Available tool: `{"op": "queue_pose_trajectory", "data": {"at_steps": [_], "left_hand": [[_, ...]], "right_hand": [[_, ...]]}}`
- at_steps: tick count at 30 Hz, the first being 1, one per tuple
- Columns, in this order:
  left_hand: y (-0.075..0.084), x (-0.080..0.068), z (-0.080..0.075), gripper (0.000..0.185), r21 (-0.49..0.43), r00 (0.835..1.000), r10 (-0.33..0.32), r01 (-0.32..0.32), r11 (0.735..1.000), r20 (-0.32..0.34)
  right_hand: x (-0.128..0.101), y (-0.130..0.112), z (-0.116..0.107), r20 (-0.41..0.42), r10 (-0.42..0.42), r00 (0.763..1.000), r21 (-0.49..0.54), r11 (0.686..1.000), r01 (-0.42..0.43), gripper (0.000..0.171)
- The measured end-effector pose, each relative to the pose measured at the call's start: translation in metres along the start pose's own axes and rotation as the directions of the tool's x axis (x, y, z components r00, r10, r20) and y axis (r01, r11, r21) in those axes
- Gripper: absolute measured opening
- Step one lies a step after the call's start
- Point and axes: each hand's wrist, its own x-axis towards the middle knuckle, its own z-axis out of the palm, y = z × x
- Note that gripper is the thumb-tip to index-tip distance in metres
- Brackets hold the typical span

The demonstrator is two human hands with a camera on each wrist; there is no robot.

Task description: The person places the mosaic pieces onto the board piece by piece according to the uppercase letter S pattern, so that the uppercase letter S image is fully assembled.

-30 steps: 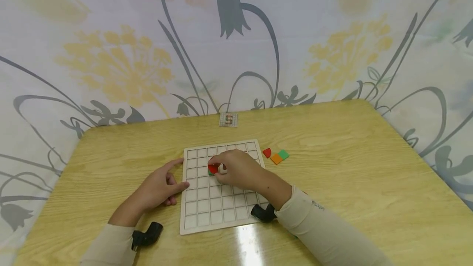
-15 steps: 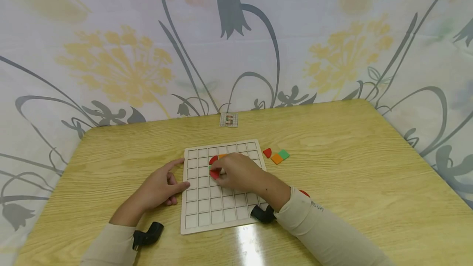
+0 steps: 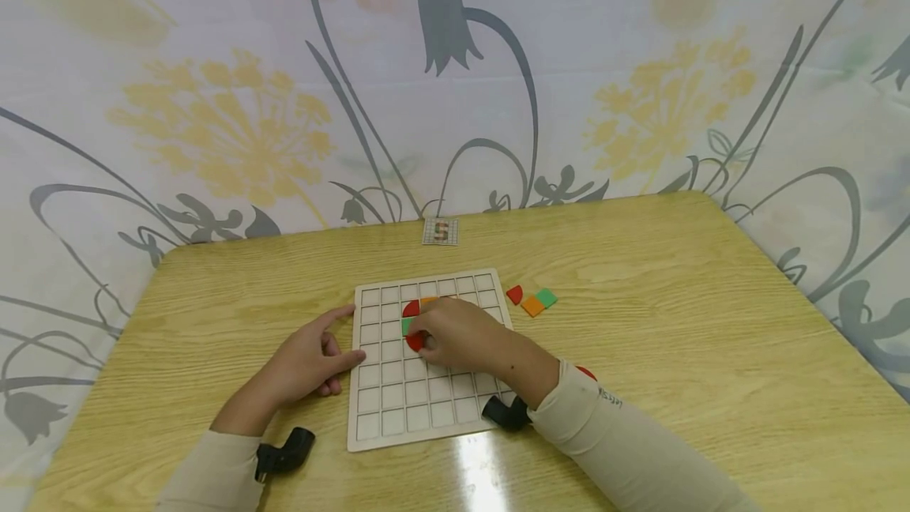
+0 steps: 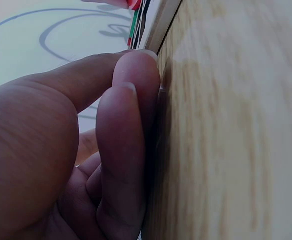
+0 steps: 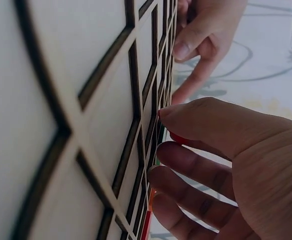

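Observation:
A pale wooden grid board (image 3: 370, 399) lies on the table. My right hand (image 3: 465, 336) is over its upper middle, pinching a red quarter-circle tile (image 3: 415, 343) between thumb and fingers. That tile is just below a green square tile (image 3: 407, 326). Above the green one is another red quarter-circle tile (image 3: 411, 309), with an orange tile (image 3: 428, 301) to its right, partly covered by the hand. On the left, my left hand (image 3: 307, 358) touches the board's edge with thumb and index finger; its other fingers (image 4: 121, 160) are bent by the tabletop.
Right of the board lie a loose red quarter-circle tile (image 3: 515, 295), an orange square (image 3: 532, 306) and a green square (image 3: 546, 297). A small patterned card (image 3: 440, 231) is at the table's back by the wall cloth. Another red piece (image 3: 586, 372) peeks out behind the right sleeve.
My right hand has shifted slightly toward me with the red quarter-circle tile, from over the green square to just below it. More of the green square now shows. The left hand stays put.

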Motion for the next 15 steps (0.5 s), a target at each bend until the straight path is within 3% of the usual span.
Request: {"op": "queue_pose_trajectory", "data": {"at_steps": [15], "left_hand": [[-0.0001, 0.0002, 0.0000, 0.078, -0.008, 1.000, 0.004, -0.004, 1.000, 0.001]], "right_hand": [[0.0001, 0.0014, 0.0027, 0.016, 0.000, 1.000, -0.010, 1.000, 0.000, 0.017]]}}
